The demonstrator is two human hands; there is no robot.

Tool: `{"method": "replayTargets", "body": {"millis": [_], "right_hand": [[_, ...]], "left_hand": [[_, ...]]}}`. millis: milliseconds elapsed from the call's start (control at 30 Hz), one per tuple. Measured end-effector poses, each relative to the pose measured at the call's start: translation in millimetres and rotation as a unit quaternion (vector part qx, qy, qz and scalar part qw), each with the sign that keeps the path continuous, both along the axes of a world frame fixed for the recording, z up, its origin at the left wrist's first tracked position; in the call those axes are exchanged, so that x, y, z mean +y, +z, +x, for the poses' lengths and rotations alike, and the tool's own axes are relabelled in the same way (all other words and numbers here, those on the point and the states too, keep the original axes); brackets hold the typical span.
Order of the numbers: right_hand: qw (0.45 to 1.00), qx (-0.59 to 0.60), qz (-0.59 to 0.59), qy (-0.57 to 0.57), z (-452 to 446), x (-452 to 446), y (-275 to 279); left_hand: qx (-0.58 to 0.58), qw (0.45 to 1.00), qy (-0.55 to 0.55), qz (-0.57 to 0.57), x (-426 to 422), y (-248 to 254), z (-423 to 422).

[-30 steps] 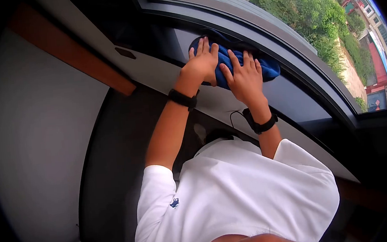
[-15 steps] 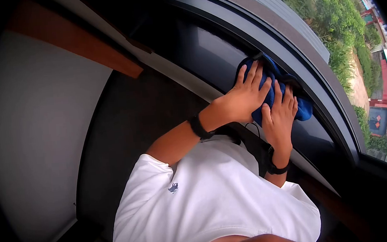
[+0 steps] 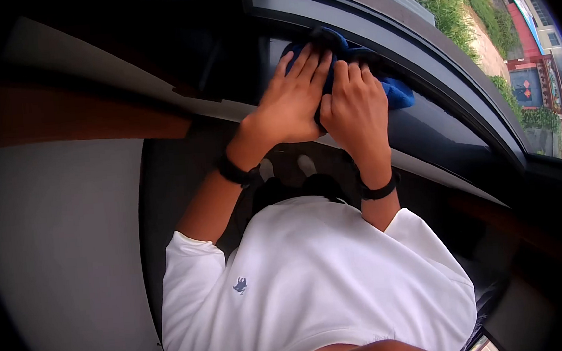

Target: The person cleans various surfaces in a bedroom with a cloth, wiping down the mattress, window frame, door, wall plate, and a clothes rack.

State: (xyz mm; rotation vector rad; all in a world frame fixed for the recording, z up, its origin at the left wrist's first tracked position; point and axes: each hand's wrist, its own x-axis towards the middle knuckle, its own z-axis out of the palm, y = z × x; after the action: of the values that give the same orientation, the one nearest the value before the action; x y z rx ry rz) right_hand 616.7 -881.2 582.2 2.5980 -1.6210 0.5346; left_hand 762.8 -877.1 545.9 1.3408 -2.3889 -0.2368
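Observation:
A dark blue cloth (image 3: 398,92) lies bunched on the dark window sill, against the lower edge of the window frame. Flat on its left part rests my left hand (image 3: 295,98), fingers stretched out and slightly apart. Beside it my right hand (image 3: 357,107) has its fingers bent over the cloth, gripping it; the fingertips are partly hidden. The two hands touch or nearly touch.
The grey window frame (image 3: 375,29) curves along the upper right, with greenery and buildings outside. A white panel (image 3: 68,238) and a brown wooden edge (image 3: 85,115) are at the left. My feet show below the sill.
Both hands and the cloth first shifted right along the sill in view, then back left as the view turned. My right hand's fingers, earlier stretched out, are now bent.

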Motion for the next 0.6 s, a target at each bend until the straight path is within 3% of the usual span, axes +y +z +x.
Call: {"method": "replayTargets", "body": {"millis": [133, 200, 367, 600], "right_hand": [[0.982, -0.118, -0.086, 0.120, 63.7, -13.6, -23.9], [0.987, -0.097, -0.102, 0.084, 87.3, -14.6, -31.8], [0.984, -0.139, -0.083, 0.069, 67.5, 9.5, -33.9], [0.984, -0.164, -0.069, 0.018, -5.3, 30.1, -27.2]], "left_hand": [[-0.041, 0.996, 0.038, 0.070, -12.9, 4.7, 99.7], [-0.021, 0.997, 0.043, 0.052, -10.3, -7.0, 103.3], [-0.064, 0.995, 0.059, 0.040, -4.2, -1.1, 95.7], [-0.092, 0.994, 0.050, 0.027, 6.7, 2.5, 5.8]]}}
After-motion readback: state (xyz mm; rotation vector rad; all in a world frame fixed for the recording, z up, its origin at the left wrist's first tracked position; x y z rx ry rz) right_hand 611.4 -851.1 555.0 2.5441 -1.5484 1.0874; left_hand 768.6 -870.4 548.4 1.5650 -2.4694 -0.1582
